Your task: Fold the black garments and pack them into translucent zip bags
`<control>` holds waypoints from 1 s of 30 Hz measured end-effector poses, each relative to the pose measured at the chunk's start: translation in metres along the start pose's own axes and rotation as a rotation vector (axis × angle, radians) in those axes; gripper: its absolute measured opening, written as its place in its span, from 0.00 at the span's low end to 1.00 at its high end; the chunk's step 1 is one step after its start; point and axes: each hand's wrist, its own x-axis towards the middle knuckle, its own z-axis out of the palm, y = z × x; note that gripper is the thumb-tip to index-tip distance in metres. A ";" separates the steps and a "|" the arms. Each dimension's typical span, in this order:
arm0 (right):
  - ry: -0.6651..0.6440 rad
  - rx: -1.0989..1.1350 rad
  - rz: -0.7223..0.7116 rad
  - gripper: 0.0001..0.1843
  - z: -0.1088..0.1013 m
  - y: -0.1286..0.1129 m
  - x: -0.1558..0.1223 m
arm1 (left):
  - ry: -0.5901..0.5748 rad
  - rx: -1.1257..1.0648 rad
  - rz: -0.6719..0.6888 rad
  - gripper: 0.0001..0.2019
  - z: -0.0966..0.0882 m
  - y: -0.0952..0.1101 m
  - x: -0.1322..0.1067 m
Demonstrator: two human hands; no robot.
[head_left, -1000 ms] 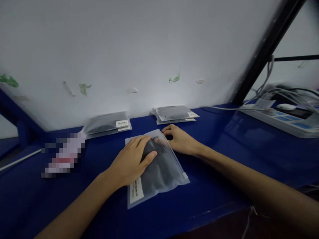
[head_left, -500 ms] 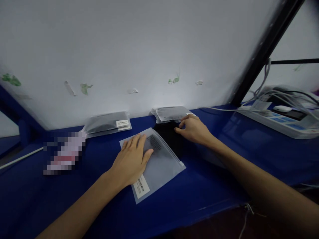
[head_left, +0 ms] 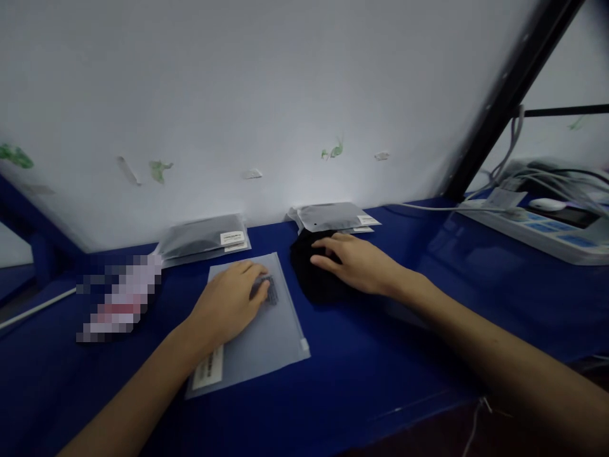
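My left hand [head_left: 227,306] lies flat, fingers out, on an empty frosted zip bag [head_left: 266,336] with a white label at its near corner. The bag rests on the blue table [head_left: 361,368]. To its right sits a black folded item [head_left: 311,279], out of the bag. My right hand [head_left: 354,263] rests on top of that black item with fingers stretched forward over it.
Two stacks of packed frosted bags lie against the white wall, one at the back left [head_left: 204,237] and one at the back middle [head_left: 333,217]. A blurred-out object [head_left: 121,297] lies at the left. A white power strip [head_left: 533,228] with cables occupies the far right.
My right hand drew the black item out of the bag to the right and now rests on it. My left hand slid the emptied bag to the left.
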 end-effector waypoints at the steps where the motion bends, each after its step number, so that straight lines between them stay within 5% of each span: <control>1: -0.034 0.007 -0.057 0.23 0.000 -0.003 -0.001 | 0.020 0.010 -0.024 0.15 0.000 -0.003 0.001; 9: -0.124 0.124 -0.133 0.25 -0.008 -0.016 -0.005 | 0.119 0.091 -0.113 0.11 0.000 -0.014 -0.001; 15: -0.073 0.093 -0.101 0.19 -0.004 -0.019 -0.005 | 0.151 0.040 0.113 0.14 -0.003 -0.001 -0.005; 20: -0.016 0.032 -0.097 0.13 0.002 -0.024 -0.005 | 0.071 -0.018 0.343 0.20 -0.004 0.017 -0.011; 25: 0.028 -0.134 -0.067 0.17 0.009 -0.031 -0.007 | -0.059 0.005 0.344 0.19 -0.004 0.019 -0.011; 30: 0.026 -0.222 -0.016 0.19 0.013 -0.033 -0.008 | -0.065 -0.005 0.338 0.17 -0.007 0.020 -0.009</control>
